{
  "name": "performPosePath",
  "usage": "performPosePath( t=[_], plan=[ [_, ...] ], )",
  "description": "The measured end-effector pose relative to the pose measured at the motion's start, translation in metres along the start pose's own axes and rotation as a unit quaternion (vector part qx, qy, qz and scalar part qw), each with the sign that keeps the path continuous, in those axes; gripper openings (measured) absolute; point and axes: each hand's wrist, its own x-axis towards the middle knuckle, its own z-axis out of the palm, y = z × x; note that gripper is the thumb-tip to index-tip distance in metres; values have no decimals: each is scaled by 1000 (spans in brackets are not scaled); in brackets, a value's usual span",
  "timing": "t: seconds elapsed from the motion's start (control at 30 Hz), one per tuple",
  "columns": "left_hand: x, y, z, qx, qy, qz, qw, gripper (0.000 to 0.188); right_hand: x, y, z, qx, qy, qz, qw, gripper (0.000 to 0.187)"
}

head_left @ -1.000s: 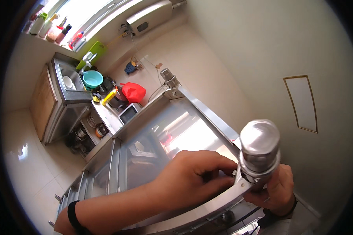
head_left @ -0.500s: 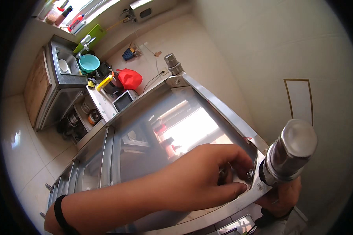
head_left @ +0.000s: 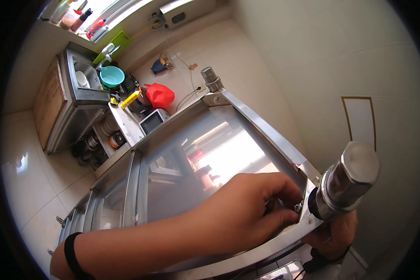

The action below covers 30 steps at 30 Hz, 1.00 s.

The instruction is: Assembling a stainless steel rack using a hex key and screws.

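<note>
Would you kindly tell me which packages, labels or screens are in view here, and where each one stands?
Small screen device: on the counter beside the red bag, boxy, white frame, dark display.
Bottles: on the window sill at top left, upright, red and pale.
Red bag: on the counter against the wall, crumpled.

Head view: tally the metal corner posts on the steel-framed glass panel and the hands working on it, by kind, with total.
Metal corner posts: 2 (near post, far post)
Hands: 2 (left hand, right hand)
Total: 4
</note>
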Motion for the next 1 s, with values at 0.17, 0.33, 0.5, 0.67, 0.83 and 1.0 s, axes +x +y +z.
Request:
performPosePath(
  t=[0.17,0.33,0.5,0.67,0.83,1.0],
  plan=[
    [2,-10,0,79,9,94,992,13,4,2,0,-2,8,-27,1000,47],
    [-3,-1,0,24,42,42,998,15,-1,7,-2,-25,7,-62,998,71],
    [2,3,-7,68,-23,-42,997,17,1,10,-2,-36,0,-90,995,94],
    [-3,-1,7,-36,73,26,996,17,-1,9,-7,-33,2,-95,995,92],
    [-1,-1,-1,13,13,6,1000,22,1,14,-5,-42,0,-105,994,91],
    [1,9,0,-23,-17,-118,993,18,-4,15,-5,-34,2,-99,995,89]
  ],
)
